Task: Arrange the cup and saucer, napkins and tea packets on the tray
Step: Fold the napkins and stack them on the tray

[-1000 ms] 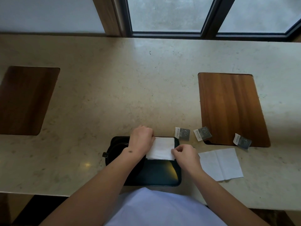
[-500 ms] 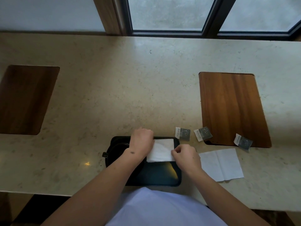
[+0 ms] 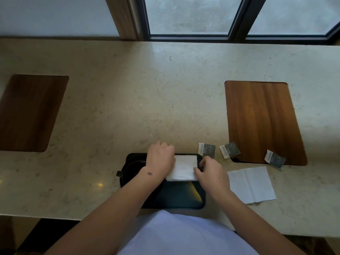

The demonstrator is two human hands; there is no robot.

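A black tray (image 3: 176, 199) lies at the counter's near edge. On its far half rests a folded white napkin (image 3: 184, 168). My left hand (image 3: 161, 159) presses on the napkin's left edge, fingers curled. My right hand (image 3: 209, 173) pinches the napkin's right edge. A dark cup and saucer (image 3: 130, 168) sit on the tray's left part, mostly hidden under my left arm. A second white napkin (image 3: 252, 184) lies unfolded on the counter right of the tray. Three grey tea packets (image 3: 207, 150) (image 3: 230, 150) (image 3: 275, 158) lie beyond it.
The beige stone counter (image 3: 147, 98) holds two inset wooden panels, one on the left (image 3: 29, 113) and one on the right (image 3: 261, 122). Two of the tea packets overlap the right panel's near edge. A window with dark frames (image 3: 237, 19) runs along the back.
The napkin has tilted slightly on the tray as both hands adjust it. My right hand shifted a little toward the napkin's right edge.
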